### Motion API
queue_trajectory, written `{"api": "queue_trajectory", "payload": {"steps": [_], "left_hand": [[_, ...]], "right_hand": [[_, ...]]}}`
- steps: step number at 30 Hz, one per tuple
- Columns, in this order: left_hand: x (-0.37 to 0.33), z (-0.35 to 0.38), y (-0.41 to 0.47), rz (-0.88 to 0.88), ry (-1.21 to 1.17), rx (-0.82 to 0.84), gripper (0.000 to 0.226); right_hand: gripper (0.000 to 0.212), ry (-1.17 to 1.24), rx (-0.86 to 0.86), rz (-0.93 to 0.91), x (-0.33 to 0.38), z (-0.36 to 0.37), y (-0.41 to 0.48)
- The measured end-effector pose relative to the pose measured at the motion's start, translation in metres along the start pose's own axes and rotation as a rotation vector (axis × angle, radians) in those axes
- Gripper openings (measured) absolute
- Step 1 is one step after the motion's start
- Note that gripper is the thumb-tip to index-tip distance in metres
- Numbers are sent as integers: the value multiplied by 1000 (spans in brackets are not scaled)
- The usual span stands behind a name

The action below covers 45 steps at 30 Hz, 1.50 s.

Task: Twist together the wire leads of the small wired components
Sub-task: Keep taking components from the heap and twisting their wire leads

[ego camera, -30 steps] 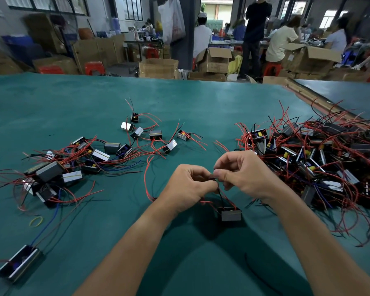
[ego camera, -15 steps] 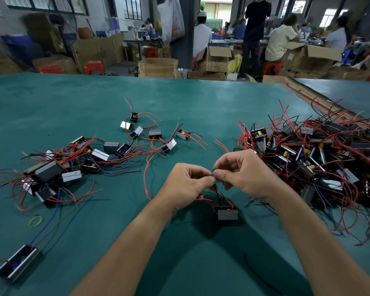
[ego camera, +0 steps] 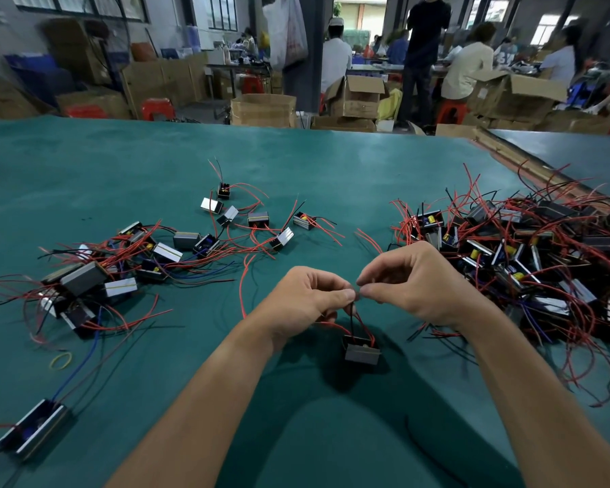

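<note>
Hands point(ego camera: 310, 297) point(ego camera: 414, 281) higher, fingertips point(ego camera: 347, 296) together on leads point(ego camera: 359, 320)

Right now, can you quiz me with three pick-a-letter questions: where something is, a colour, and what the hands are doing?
1. Where is the yellow rubber band? A) table's left side B) table's right side C) on a wrist
2. What colour is the table cover? A) white B) teal C) orange
3. What are the left hand and right hand doing? A) lying flat B) holding scissors C) pinching the leads of one component
Answers: 1A, it lies by the left pile; 2B, teal throughout; 3C, fingertips meet on the leads.
</note>
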<state>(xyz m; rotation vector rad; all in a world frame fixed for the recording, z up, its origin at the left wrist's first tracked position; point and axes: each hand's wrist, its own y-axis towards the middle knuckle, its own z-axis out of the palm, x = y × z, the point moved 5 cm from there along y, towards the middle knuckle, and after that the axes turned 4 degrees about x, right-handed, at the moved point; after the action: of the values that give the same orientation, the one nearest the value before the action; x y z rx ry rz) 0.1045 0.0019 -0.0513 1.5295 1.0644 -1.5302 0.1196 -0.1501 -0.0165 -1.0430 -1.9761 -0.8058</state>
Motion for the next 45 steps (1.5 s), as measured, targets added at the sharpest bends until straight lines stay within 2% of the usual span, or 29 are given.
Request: {"api": "queue_trajectory", "payload": {"steps": [4,9,16,32,38,45], "left_hand": [[1,0,-1,3,4,14,18],[0,3,-3,16,23,57,20],[1,-1,-1,-10,-16,-18,19],[4,-2,0,-48,-48,-20,18],[2,-2,-2,-9,15,-31,17],[1,-2,1,123,250,-103,8]], "right_hand": [[21,-13,13,-10,2,2,0],[16,-41,26,-9,1,7,1],[18,-11,-10,2,-2,0,0],[17,-67,48,27,-5,0,-1],[10,-97,104,45,-3,1,-3],[17,-117,121,162,-3,9,-3]]}}
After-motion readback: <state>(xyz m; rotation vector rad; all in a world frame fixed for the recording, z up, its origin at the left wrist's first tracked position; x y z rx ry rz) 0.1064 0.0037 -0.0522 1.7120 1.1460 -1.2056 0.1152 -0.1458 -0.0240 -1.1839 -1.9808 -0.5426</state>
